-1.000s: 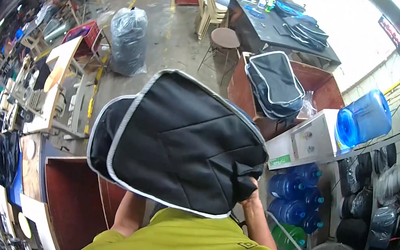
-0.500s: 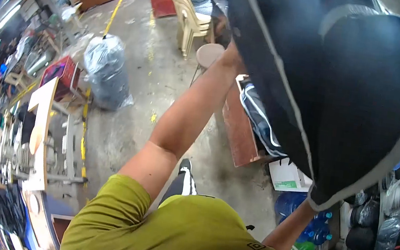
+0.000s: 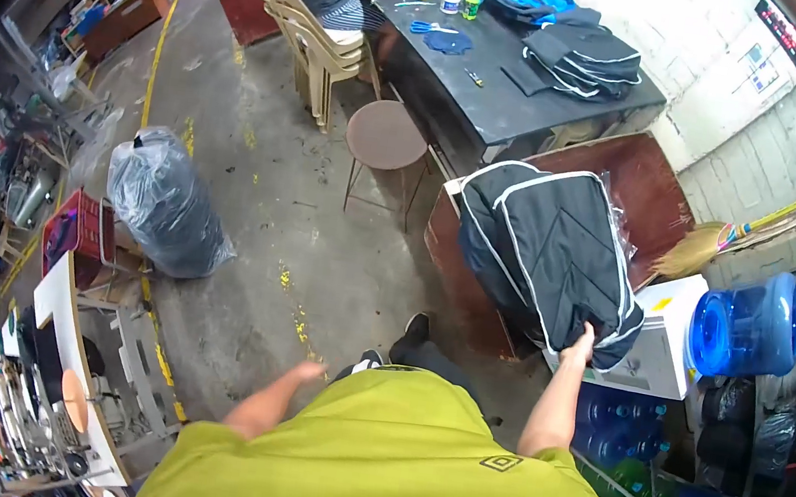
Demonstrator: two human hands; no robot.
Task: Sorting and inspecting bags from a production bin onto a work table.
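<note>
A black backpack (image 3: 564,245) with pale piping lies tilted in a reddish-brown wooden bin (image 3: 663,183). At its lower right end, my right hand (image 3: 580,345) is closed on the fabric; part of the fingers is hidden against the bag. My left hand (image 3: 307,371) hangs low over the floor beside my body, away from the bag. Its fingers are too small and turned to make out.
Beyond the bin, a dark table (image 3: 499,91) bears more backpacks (image 3: 584,57), spray bottles and scissors. A round stool (image 3: 388,135), stacked chairs (image 3: 309,46) and a seated person are to its left. Water jugs (image 3: 750,325) and a broom (image 3: 694,249) stand right; a stuffed plastic bag (image 3: 168,203) sits left.
The black backpack, held up before me by both arms, has come down into the bin. My left hand has let go and dropped to my side; the right stays on the bag.
</note>
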